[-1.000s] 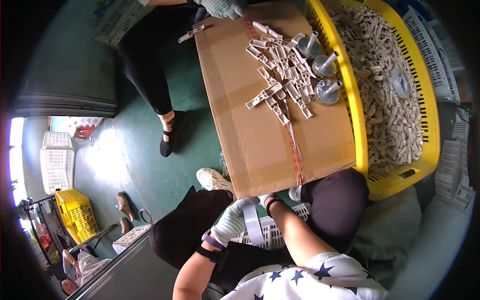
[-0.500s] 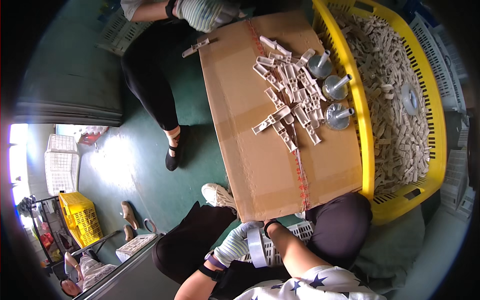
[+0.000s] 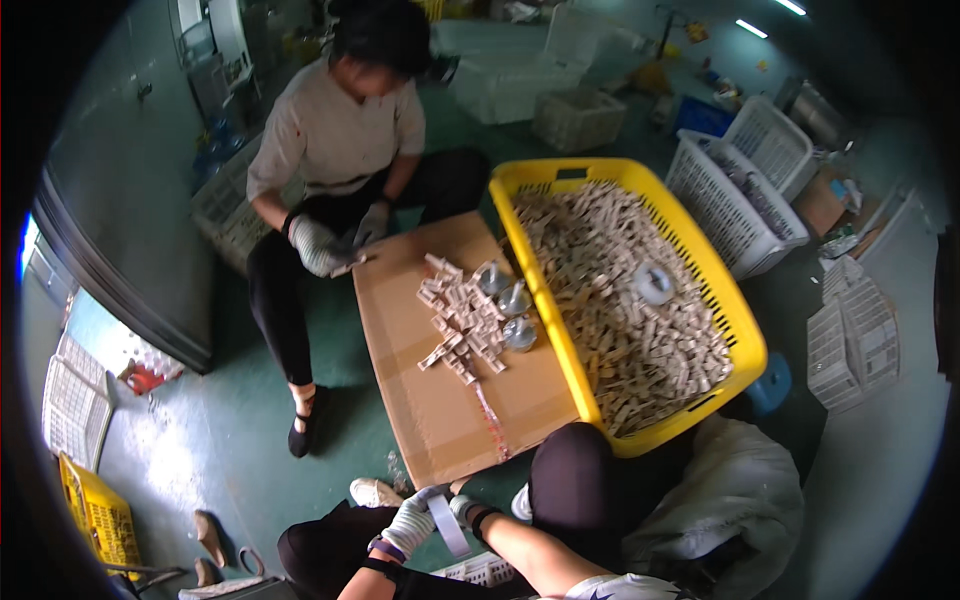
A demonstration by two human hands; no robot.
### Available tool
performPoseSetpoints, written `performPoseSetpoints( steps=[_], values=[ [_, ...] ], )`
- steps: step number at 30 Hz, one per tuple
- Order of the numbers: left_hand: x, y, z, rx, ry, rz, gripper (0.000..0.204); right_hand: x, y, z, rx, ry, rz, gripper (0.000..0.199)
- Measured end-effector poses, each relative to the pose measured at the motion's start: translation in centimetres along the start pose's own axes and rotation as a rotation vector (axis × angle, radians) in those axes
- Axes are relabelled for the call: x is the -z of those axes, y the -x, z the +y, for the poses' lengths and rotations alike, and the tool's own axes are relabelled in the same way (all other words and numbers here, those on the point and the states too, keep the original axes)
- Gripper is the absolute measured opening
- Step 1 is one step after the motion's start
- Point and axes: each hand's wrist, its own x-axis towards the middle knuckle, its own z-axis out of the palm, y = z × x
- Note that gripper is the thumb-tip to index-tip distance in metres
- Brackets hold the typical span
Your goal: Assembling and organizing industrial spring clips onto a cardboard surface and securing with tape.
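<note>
At the near edge of the cardboard box, my left hand [image 3: 410,524], in a striped knit glove, is closed on a roll of tape [image 3: 450,527]. My right hand [image 3: 464,507], gloved as well, is beside the roll close to the box edge; its fingers are mostly hidden. On the cardboard box [image 3: 420,405] lies a pile of small beige plastic clips [image 3: 462,318]. Three round clear-and-grey pieces with metal stems [image 3: 519,334] stand along the pile's right side. Across the box, a person's gloved hands [image 3: 318,247] hold something small near the far left corner.
A yellow basket [image 3: 575,375] full of similar beige pieces is right of the box, with another tape roll [image 3: 654,284] lying on them. White crates [image 3: 735,205] stand further right. A white basket [image 3: 480,571] sits between my legs. The co-worker's foot [image 3: 303,425] is on the green floor.
My view has tipped up and swung right, bringing the co-worker's body and the far room in. My left hand still holds the tape roll near the box edge.
</note>
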Motion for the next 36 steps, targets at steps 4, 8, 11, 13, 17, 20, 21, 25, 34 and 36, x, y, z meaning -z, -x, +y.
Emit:
performPoseSetpoints(
  steps=[4,8,11,13,17,20,21,25,34,36],
  values=[
    [0.2,2.8,0.8,-0.015,0.027,0.123,0.012,4.8,9.5,-8.1,-0.053,-0.077,-0.223,0.031],
    [0.8,2.6,0.8,-0.182,-0.152,-0.088,0.015,11.8,17.4,-15.0,0.054,0.048,-0.324,0.029],
    [-0.8,-4.3,-0.6,-0.251,-0.376,-0.244,0.025,14.2,8.4,-5.3,0.542,0.942,-0.212,0.033],
    [5.9,-1.8,1.6,-0.404,-0.425,-0.167,0.026,16.6,17.2,-15.8,0.584,1.017,-0.449,0.027],
    [6.5,-4.1,1.3,-0.600,-0.839,-0.153,0.031,25.3,22.0,-21.6,1.010,0.722,-0.391,0.013],
    [7.8,-4.8,1.5,-0.432,-0.468,-0.221,0.038,28.7,21.5,-22.8,0.641,0.213,-0.479,0.006],
    [8.7,-4.7,1.5,-0.439,-0.474,-0.238,0.039,29.0,19.6,-22.5,0.643,0.102,-0.470,0.007],
    [5.0,-0.9,-0.1,-0.679,-0.994,-0.161,0.049,31.7,18.1,-21.8,0.656,-0.442,-0.404,0.026],
    [-0.4,2.9,-1.1,-0.687,-1.131,0.041,0.034,33.0,14.1,-20.2,0.627,-0.937,-0.202,0.013],
    [-0.1,2.6,-1.3,-0.648,-1.097,0.059,0.032,33.0,13.3,-19.5,0.638,-0.805,-0.084,0.012]
  ],
)
